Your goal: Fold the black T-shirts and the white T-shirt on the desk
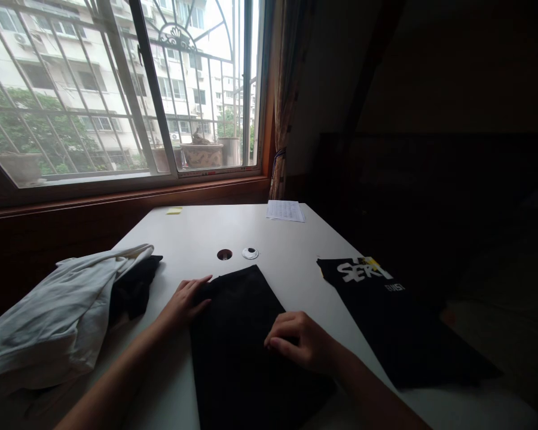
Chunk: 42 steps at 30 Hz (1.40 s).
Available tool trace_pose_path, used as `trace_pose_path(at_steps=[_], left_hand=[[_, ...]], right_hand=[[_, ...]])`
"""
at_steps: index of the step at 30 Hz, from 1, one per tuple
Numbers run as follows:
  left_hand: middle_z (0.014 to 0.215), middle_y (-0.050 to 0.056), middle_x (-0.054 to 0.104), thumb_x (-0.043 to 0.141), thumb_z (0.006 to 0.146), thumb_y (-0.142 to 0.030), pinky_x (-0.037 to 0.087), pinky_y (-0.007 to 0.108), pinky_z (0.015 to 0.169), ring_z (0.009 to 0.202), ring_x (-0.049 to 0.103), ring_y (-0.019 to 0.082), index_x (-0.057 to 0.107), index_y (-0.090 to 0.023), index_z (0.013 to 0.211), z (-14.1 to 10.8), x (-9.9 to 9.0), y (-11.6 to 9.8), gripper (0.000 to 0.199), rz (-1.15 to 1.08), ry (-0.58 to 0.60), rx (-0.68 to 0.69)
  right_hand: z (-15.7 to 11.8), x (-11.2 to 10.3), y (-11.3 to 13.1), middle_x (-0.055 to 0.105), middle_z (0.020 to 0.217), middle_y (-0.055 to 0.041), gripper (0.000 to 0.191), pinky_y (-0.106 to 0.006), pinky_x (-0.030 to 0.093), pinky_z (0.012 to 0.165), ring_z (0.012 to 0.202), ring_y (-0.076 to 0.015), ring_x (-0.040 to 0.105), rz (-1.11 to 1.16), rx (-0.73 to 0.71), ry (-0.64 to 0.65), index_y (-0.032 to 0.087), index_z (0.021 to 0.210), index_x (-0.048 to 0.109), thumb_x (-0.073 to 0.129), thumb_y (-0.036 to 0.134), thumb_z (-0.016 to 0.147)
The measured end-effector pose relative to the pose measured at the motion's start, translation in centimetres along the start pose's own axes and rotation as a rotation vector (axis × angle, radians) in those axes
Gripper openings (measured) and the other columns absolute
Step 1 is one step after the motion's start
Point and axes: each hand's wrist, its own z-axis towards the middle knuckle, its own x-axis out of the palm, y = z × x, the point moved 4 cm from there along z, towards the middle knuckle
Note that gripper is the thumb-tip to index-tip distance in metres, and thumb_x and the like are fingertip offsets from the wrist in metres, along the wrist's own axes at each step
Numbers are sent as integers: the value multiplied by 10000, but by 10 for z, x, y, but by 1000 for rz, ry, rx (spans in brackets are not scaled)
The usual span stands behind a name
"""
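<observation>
A piece of black cloth, seemingly a folded garment, lies flat on the white table in front of me. My left hand rests at its upper left corner, fingers stretched out over the edge and thumb apart. Over the cloth's right side is my right hand, its fingers curled in and the thumb pressed against them. Whether cloth is pinched in those fingers is hidden. The lower part of the black cloth is too dark to show its folds.
Left on the white table is a heap of pale clothing with a dark garment beneath. A black printed garment lies right. Farther back are a cable hole, a round cap, papers and yellow notes.
</observation>
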Motion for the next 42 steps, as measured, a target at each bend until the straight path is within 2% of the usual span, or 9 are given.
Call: trace_pose_path(at_steps=[3,8,12,15,21,24,30,35,42], left_hand=[[1262,78,663,598,932,-455,494,487,997,1146,569,291,447,-298,1473,0,1,3,583,-47,1,-18],[1191,63,691,594,931,-459,502,470,978,1097,615,267,467,-285,1435,2,-4,4,548,-133,15,-60],[1137,42,700,605,930,-458,528,423,943,1038,646,234,483,-301,1410,2,-4,-3,520,-238,101,-52],[1136,36,681,622,924,-431,529,407,943,1036,637,222,506,-317,1393,1,0,-9,496,-277,128,-15],[1043,53,628,641,906,-414,531,434,911,981,609,239,599,-299,1296,3,6,-9,408,-210,20,-2],[1039,59,609,654,893,-423,548,418,871,975,618,246,637,-267,1183,5,6,-9,330,-232,16,-32],[1013,43,592,656,888,-425,552,367,790,881,626,213,612,-233,964,6,2,-7,211,-277,5,-50],[1031,49,604,668,873,-423,539,356,797,903,625,213,585,-227,909,6,0,0,216,-330,4,-46],[956,52,669,618,898,-456,530,342,748,857,633,219,560,-222,837,8,-7,-6,248,-385,61,-136]], right_hand=[[2,-7,-10,738,958,-64,192,-317,527,812,908,-190,665,-94,3,-91,199,1006,755,588,273,948],[-1,-1,-9,692,767,-22,234,-283,486,680,718,-148,626,-189,19,10,186,772,722,588,272,943],[-4,11,-1,617,641,21,315,-229,411,519,539,-94,535,-48,54,144,177,680,690,586,297,952],[-2,15,1,624,646,24,334,-221,425,523,537,-90,543,91,74,172,179,705,708,577,331,972],[9,-12,-28,672,849,-21,227,-302,527,726,791,-167,637,39,186,-331,202,860,690,568,358,973],[13,-21,-50,638,1011,-39,166,-334,551,768,900,-194,631,-38,250,-438,237,1019,681,604,359,938],[36,-26,-82,516,1251,-49,321,-360,565,849,1034,-211,600,-6,328,-300,304,1203,639,656,372,890],[68,-29,-94,571,1117,-37,198,-384,518,892,1009,-220,585,-113,284,-187,272,1038,685,702,336,851],[69,-25,-103,604,1062,-37,189,-362,510,829,946,-213,596,-9,290,-245,253,1022,685,676,355,862]])
